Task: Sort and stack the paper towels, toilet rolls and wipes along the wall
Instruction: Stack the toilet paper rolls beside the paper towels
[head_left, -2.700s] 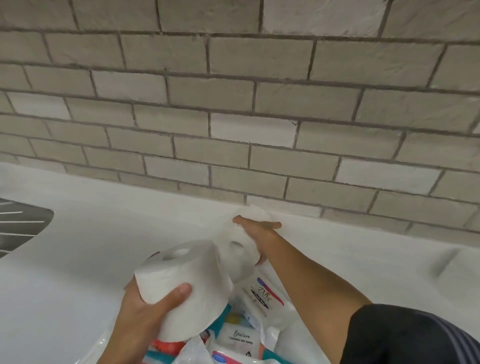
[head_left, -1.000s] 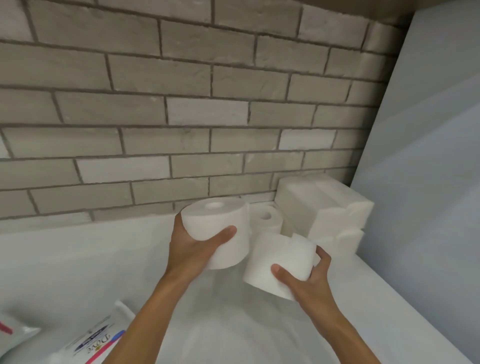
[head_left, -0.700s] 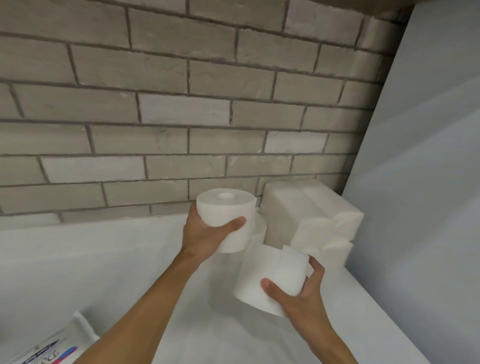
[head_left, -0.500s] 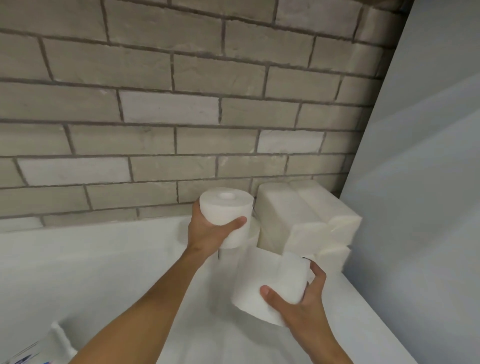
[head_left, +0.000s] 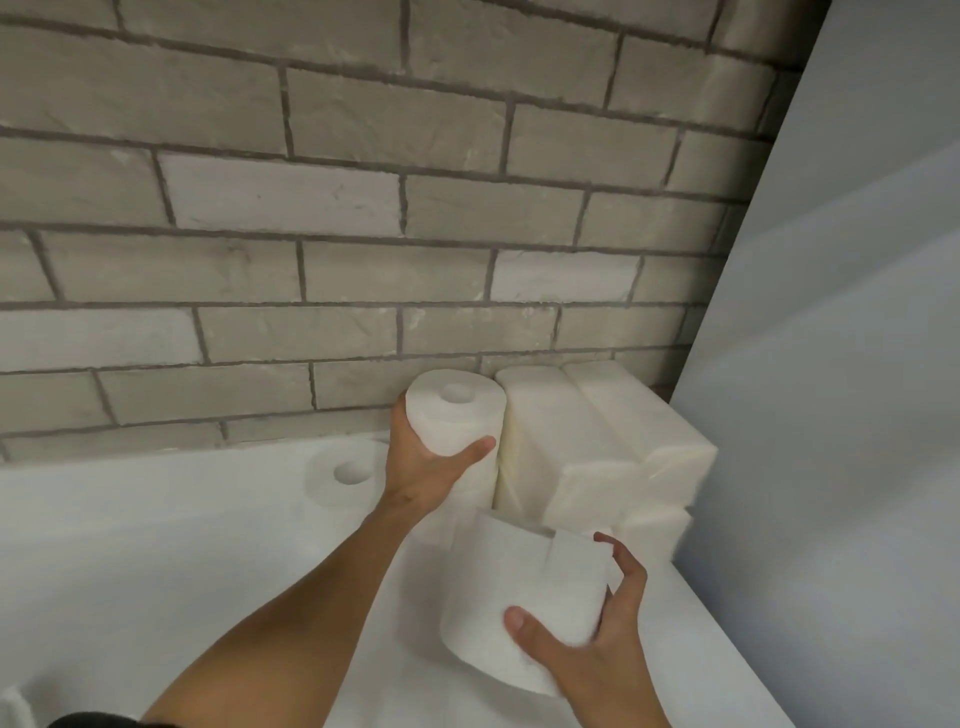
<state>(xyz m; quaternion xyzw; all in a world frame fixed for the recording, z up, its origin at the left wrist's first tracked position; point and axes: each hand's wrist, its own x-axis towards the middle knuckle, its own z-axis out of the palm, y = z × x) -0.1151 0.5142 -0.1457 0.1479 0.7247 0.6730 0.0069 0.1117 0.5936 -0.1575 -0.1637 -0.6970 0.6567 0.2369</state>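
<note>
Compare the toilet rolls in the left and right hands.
The left-hand roll is upright, core hole on top; the right-hand roll is tilted, hole hidden. The left-hand roll is beside the paper towel packs near the wall; the right-hand roll is closer to the camera. The right-hand roll shows a loose sheet end; the left-hand roll shows none. Both are white.

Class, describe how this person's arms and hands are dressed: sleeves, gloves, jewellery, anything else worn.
The left hand and right hand are bare: no gloves, rings or watch are visible. The forearms are uncovered. A sliver of dark fabric shows at the bottom edge by the left arm, probably a sleeve.
</note>
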